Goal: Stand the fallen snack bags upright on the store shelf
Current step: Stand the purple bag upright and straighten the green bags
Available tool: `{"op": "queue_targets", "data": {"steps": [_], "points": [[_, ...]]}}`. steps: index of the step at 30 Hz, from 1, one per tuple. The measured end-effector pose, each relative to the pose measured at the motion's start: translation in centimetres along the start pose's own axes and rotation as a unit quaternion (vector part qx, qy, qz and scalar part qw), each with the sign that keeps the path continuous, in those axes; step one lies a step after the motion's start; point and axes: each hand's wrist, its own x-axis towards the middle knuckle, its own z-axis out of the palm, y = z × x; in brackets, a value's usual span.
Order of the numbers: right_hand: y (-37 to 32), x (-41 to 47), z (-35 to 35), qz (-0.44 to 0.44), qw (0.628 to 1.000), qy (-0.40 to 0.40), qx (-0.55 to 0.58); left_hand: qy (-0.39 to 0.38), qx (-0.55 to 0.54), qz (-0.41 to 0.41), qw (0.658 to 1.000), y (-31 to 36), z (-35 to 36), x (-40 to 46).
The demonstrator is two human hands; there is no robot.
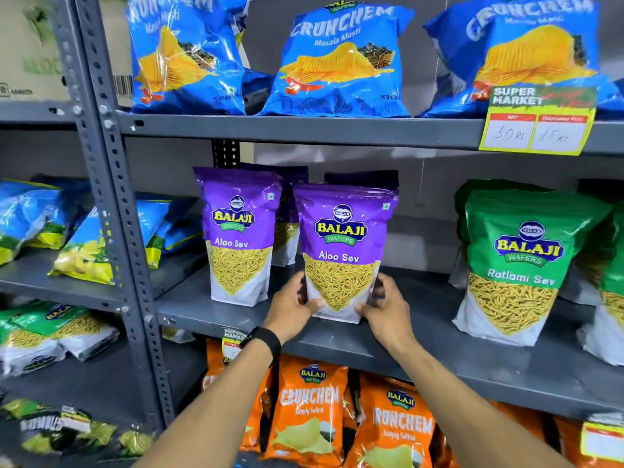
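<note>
The single head view faces the grey shelf (pixel 337 336) close up, looking forward and slightly down.

Shop: grey steel shelves (pixel 304 131) of snack bags (pixel 341 62), price tag (pixel 537 121).

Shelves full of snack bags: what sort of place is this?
Most likely a small supermarket aisle: grey metal shelves stocked with branded snack bags, and a "Super Market" price tag with handwritten prices.

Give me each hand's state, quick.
Left hand: closed on the purple Aloo Sev bag, lower left edge.
Right hand: closed on the same bag, lower right edge.
</note>
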Motion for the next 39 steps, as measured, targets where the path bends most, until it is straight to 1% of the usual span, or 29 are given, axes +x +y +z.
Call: {"op": "queue_targets", "data": {"steps": [4,11,14,18,21,23,25,27,28,29,31,32,33,34,35,37,38,39], "points": [[0.4,-0.7,-0.2,-0.005,0.998,-0.024,-0.049,0.017,0.022,0.009,1.0,-1.3,0.3,0.2],[0.2,-1.5,-0.3,-0.027,0.988,0.01,-0.151,-0.009,0.031,0.029,0.999,-1.6,0.5,0.9],[0.0,-1.7,-0.3,-0.022,0.984,0.023,-0.173,-0.02,0.059,0.032,0.998,-2.5,0.7,1.3],[0.4,-1.2,-0.3,-0.019,0.985,0.022,-0.168,-0.002,0.085,0.04,0.996,-2.1,1.0,1.1],[0.0,-1.6,-1.0,-0.005,0.993,-0.002,-0.119,0.019,0.098,0.05,0.994,-1.5,1.0,0.5],[0.3,-2.3,-2.6,0.009,0.995,-0.016,-0.095,0.06,0.088,0.057,0.993,-1.2,1.3,-0.1],[1.2,-3.1,-5.3,-0.01,0.994,-0.002,-0.108,0.154,0.052,0.058,0.985,-0.7,1.9,-1.3],[2.6,-4.0,-8.8,-0.04,0.992,0.045,-0.113,0.243,0.031,0.079,0.966,0.3,3.4,-2.6],[3.4,-4.5,-10.8,-0.049,0.989,0.081,-0.109,0.266,0.029,0.094,0.959,1.0,4.7,-3.2],[3.7,-4.9,-12.6,-0.053,0.984,0.129,-0.107,0.271,0.033,0.108,0.956,1.7,5.9,-3.7],[4.8,-5.3,-16.4,-0.046,0.967,0.231,-0.097,0.226,0.035,0.129,0.965,3.6,9.7,-4.0],[5.2,-5.4,-18.2,-0.04,0.958,0.27,-0.092,0.181,0.031,0.131,0.974,4.6,11.7,-3.8],[5.8,-5.1,-19.8,-0.032,0.951,0.292,-0.098,0.125,0.027,0.125,0.984,5.8,13.9,-3.5],[6.3,-4.8,-20.7,-0.028,0.95,0.293,-0.107,0.068,0.022,0.114,0.991,6.5,15.7,-3.2],[6.7,-4.4,-21.8,-0.019,0.954,0.276,-0.113,0.01,0.012,0.097,0.995,7.3,17.7,-2.8],[7.9,-3.1,-23.2,0.007,0.974,0.193,-0.121,-0.1,-0.026,0.048,0.994,8.3,21.0,-1.6],[8.2,-2.5,-23.9,0.006,0.98,0.154,-0.127,-0.136,-0.042,0.031,0.989,8.7,22.5,-0.9],[8.6,-1.8,-24.4,0.004,0.983,0.126,-0.134,-0.153,-0.047,0.018,0.987,8.8,23.5,-0.3]]}}
